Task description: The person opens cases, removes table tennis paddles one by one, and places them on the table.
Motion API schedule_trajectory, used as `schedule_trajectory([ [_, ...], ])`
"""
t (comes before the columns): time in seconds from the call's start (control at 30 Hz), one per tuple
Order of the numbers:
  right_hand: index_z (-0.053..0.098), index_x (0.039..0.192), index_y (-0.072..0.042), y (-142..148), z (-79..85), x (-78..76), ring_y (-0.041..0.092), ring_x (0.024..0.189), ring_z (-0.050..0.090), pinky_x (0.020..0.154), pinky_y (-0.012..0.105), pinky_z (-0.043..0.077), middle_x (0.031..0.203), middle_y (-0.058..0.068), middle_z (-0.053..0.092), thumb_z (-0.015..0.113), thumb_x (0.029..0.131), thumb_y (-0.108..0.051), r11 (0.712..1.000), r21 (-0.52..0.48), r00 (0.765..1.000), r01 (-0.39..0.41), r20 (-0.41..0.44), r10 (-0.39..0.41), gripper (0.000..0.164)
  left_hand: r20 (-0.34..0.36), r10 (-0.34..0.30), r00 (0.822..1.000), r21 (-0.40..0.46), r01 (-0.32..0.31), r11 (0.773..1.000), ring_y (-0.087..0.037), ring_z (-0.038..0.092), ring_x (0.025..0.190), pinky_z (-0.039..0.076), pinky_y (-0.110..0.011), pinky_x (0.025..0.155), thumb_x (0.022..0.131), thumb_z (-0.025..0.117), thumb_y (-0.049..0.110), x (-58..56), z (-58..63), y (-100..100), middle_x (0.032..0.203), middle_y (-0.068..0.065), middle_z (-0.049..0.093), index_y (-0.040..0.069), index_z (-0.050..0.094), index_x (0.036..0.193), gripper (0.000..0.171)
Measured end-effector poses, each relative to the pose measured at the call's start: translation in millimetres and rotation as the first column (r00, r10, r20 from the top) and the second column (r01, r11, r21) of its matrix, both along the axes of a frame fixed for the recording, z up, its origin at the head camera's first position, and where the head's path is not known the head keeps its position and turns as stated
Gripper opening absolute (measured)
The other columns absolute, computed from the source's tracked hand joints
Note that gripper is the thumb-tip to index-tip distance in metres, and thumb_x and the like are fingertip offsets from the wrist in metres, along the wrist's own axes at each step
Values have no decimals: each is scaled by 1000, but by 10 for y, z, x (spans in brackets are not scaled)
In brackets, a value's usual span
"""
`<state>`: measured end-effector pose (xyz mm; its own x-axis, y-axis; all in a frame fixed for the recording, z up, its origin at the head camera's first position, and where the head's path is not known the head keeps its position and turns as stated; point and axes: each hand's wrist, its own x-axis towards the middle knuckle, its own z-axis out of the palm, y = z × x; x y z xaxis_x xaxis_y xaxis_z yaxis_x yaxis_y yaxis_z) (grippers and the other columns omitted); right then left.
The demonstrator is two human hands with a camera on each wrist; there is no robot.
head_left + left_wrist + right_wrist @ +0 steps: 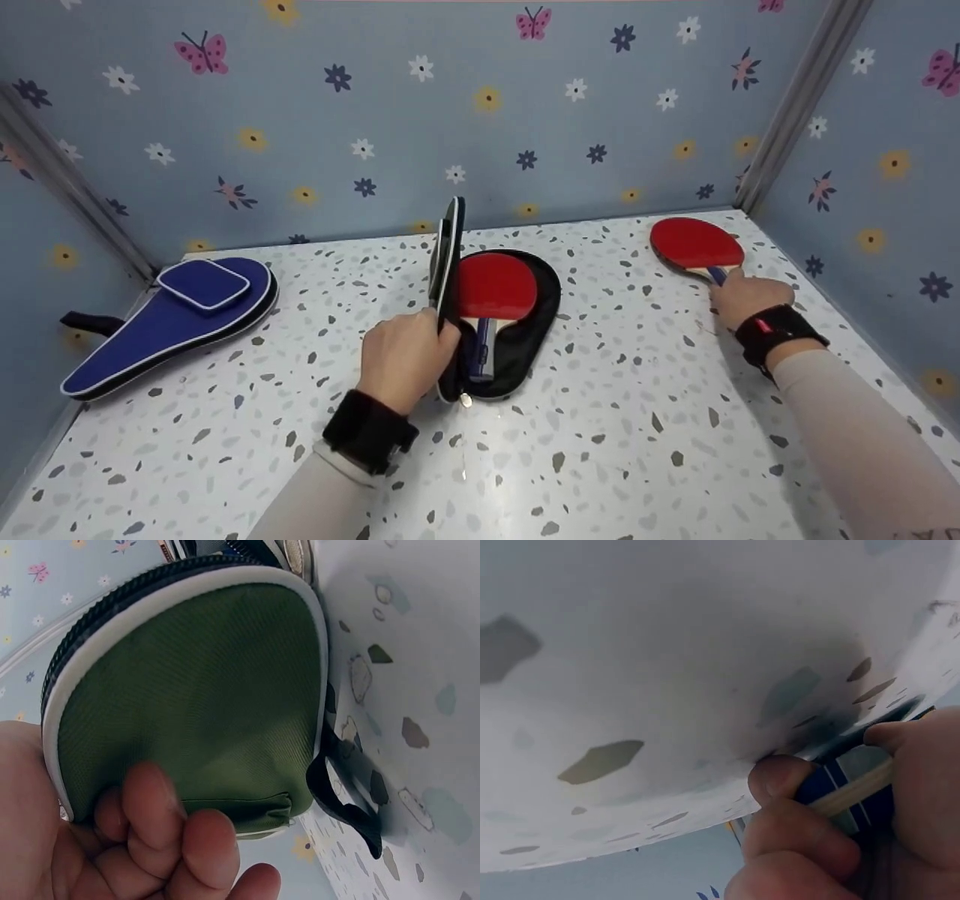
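My left hand holds up the lid of a paddle case, whose green outer side fills the left wrist view. The lid stands nearly upright on its edge. Inside the opened black case lies a red table tennis paddle, its blue-and-white handle toward me. At the right, my right hand grips the handle of a second red paddle, close over the table. In the right wrist view, fingers curl round the striped handle.
A blue paddle case with white piping and a black strap lies at the left. The speckled white table is bounded by flowered panels at the back and both sides.
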<state>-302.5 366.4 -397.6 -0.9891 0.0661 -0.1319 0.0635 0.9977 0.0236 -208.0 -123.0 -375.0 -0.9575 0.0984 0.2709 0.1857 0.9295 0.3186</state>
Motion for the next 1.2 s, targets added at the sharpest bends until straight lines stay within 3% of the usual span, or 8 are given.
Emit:
schedule_trajectory([
  [0.3,52,119,20,1,-9,7,36,65,62,63,50,56,73,17,58,49,114,-31,999,42,999,-17,34,15,51,13,-7,1000,3,7,1000,-26,55,55,40,-42,51,105,60,28,-9,-3,23,59,-3,53,15,54,72,36],
  [0.47,52,105,11,-16,2,33,35,63,59,64,47,50,67,13,55,51,114,-50,999,37,1000,16,-6,-16,62,37,-3,999,5,3,1000,-25,55,56,41,-42,52,106,60,29,-9,6,25,61,-3,55,15,55,73,36],
  [0.57,55,101,13,-63,7,68,43,71,62,66,53,52,71,19,59,57,111,-54,998,57,993,17,-121,-10,68,37,-4,999,5,4,1000,-25,55,56,41,-42,53,106,59,30,-8,12,25,61,-3,55,15,55,73,36],
  [0.7,57,116,16,-271,12,122,58,103,60,86,70,51,105,36,66,64,110,-50,999,39,951,-12,-307,23,67,24,-2,1000,3,2,1000,-26,56,56,42,-43,53,106,60,29,3,14,23,61,-3,54,15,55,72,37],
  [0.8,55,134,13,-567,29,171,60,120,54,102,77,42,128,38,63,65,109,-51,998,1,931,-68,-359,64,69,24,0,1000,3,0,1000,-26,55,57,42,-43,54,106,60,29,11,11,22,61,-3,54,15,56,72,37],
  [0.93,56,147,7,-1085,60,291,54,129,57,110,73,42,140,32,62,63,110,-54,976,-74,919,-207,-357,168,72,33,-1,999,12,1,1000,-25,55,56,41,-42,54,106,61,30,12,11,24,61,-2,55,15,56,73,37],
  [1.1,64,144,3,-1773,80,484,43,117,67,101,60,54,131,22,69,65,109,-54,894,-168,862,-414,-389,326,66,10,-3,1000,1,3,1000,-26,55,55,42,-44,52,106,61,30,1,5,24,60,-3,54,15,55,72,38],
  [1.2,70,133,0,-2108,67,580,37,104,69,93,53,57,117,16,70,67,108,-55,859,-176,831,-481,-403,383,60,22,0,1000,-3,0,1000,-27,56,56,43,-44,53,106,60,31,0,12,26,60,-3,54,15,55,72,38],
])
